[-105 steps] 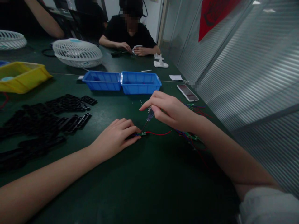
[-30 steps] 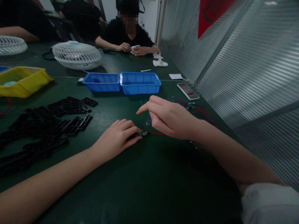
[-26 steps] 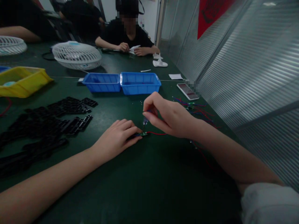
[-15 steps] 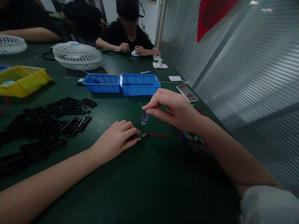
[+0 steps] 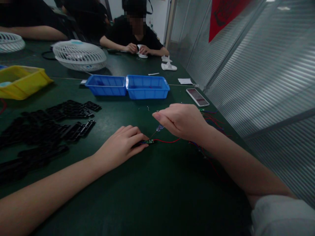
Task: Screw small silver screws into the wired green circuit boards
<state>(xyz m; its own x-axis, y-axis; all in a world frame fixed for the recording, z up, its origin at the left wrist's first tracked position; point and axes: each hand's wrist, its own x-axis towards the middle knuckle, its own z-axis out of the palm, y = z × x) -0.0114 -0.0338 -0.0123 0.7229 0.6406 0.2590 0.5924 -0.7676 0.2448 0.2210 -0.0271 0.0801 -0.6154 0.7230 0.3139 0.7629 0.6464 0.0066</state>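
Note:
My left hand point(image 5: 126, 142) rests low on the table, its thumb and fingers closed on the edge of a small green circuit board point(image 5: 151, 141). A red wire point(image 5: 167, 142) runs from the board to the right. Wrapped in my right hand point(image 5: 182, 121) is a screwdriver point(image 5: 159, 127) with a clear bluish handle, mostly covered by the palm. Its thin shaft slants down to the left, with the tip close to the board and my left fingertips; whether it touches cannot be made out. Under my right wrist lie more wires point(image 5: 201, 150), partly hidden.
Black plastic parts point(image 5: 61, 127) are piled on the left. Ahead stand two blue bins point(image 5: 147, 95), with tiny screws point(image 5: 148, 108) before them. A yellow bin point(image 5: 27, 88), a white fan grille point(image 5: 78, 57) and a phone point(image 5: 197, 97) lie around. Across the table a co-worker point(image 5: 137, 42) handles a white part.
My right hand has lowered and turned from a fingertip hold to a fuller grip, and the screwdriver now leans to the right. My left hand stays on the board.

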